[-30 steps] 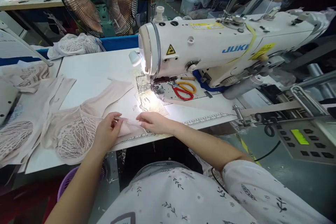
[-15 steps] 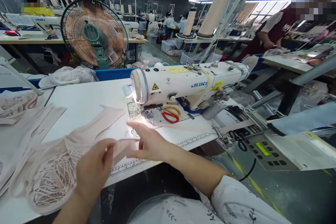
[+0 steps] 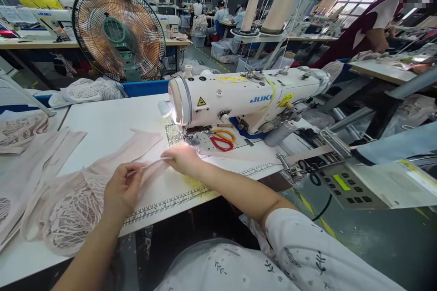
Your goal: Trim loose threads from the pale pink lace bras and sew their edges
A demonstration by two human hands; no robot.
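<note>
A pale pink lace garment piece (image 3: 73, 218) lies on the left of the white sewing table (image 3: 102, 116). My left hand (image 3: 123, 188) pinches its edge between thumb and fingers. A little to the right, my right hand (image 3: 184, 159) is closed on the same pink edge, just in front of the needle area, so a short stretch of fabric runs between both hands. The white JUKI sewing machine (image 3: 235, 100) stands behind my right hand, its lamp lighting the needle plate. Scissors with red and yellow handles (image 3: 221, 143) rest on the machine bed.
More pink pieces (image 3: 30, 159) lie at the far left. A control panel (image 3: 351, 186) and a metal strip guide (image 3: 290, 168) sit at the right. A large fan (image 3: 118, 32) stands behind the table, and thread cones (image 3: 285, 4) rise behind the machine. A co-worker (image 3: 368, 27) is at the back right.
My right hand has gone from spread fingers to a closed grip on the fabric edge, nearer the needle. My left hand still pinches the edge. The view has tilted slightly down.
</note>
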